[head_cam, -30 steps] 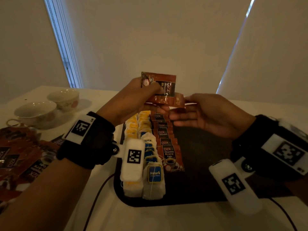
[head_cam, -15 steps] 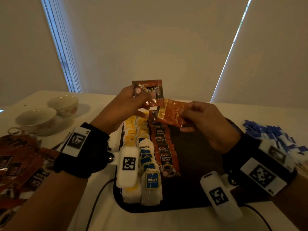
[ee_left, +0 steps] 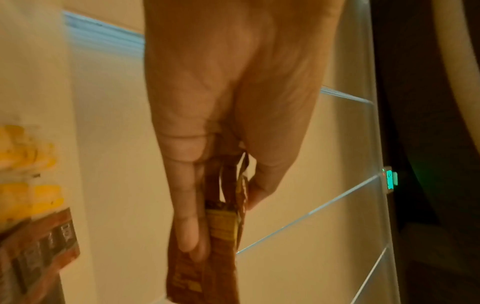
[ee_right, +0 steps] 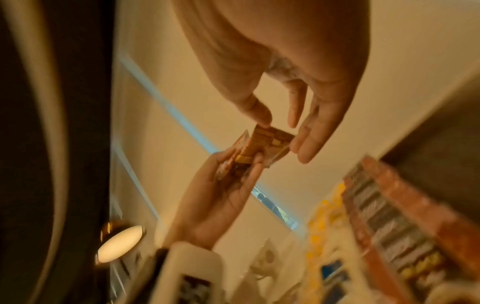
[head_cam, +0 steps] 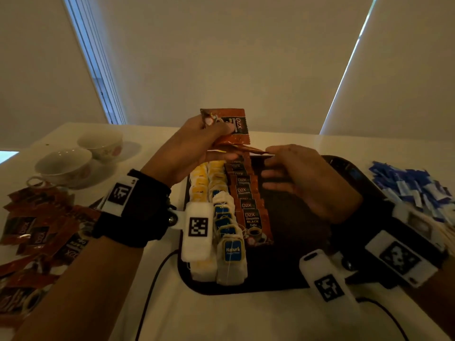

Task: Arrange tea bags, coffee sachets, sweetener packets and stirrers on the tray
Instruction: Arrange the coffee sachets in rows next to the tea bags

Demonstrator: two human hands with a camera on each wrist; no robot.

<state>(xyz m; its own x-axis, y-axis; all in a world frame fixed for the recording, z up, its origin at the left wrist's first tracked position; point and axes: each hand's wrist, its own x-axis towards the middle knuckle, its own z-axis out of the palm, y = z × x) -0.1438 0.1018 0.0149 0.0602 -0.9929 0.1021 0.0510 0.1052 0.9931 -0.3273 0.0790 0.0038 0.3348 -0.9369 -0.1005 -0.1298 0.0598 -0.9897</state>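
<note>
The left hand (head_cam: pixel 189 146) is raised over the far end of the tray (head_cam: pixel 295 242), its fingers and thumb closed round a small bunch of brown coffee sachets (head_cam: pixel 234 126); the left wrist view shows the thumb on one side and the fingers on the other, with the sachets (ee_left: pixel 221 236) sandwiched between. The right hand (head_cam: pixel 307 180) is beside it, thumb and forefinger pinching the near edge of 1 sachet (head_cam: pixel 248 150) that sticks out flat from the bunch. In the right wrist view the same pinch shows on the serrated end of that sachet (ee_right: pixel 272 137), the other fingers straight and spread. On the dark tray, 3 rows run from near to far: 2 rows of tea bags (head_cam: pixel 221 217), yellow-tagged at the left and far end, blue-tagged nearer, and just to their right a row of coffee sachets (head_cam: pixel 248 207) overlapping like tiles, labels up. The right part of the tray is bare. On the white table (head_cam: pixel 221 316) to the left lies a loose heap of more brown sachets (head_cam: pixel 37 237), with 2 teacups (head_cam: pixel 64 166) behind it. To the right of the tray is a pile of blue and white sweetener packets (head_cam: pixel 416 188). Stirrers cannot be made out with certainty.
</note>
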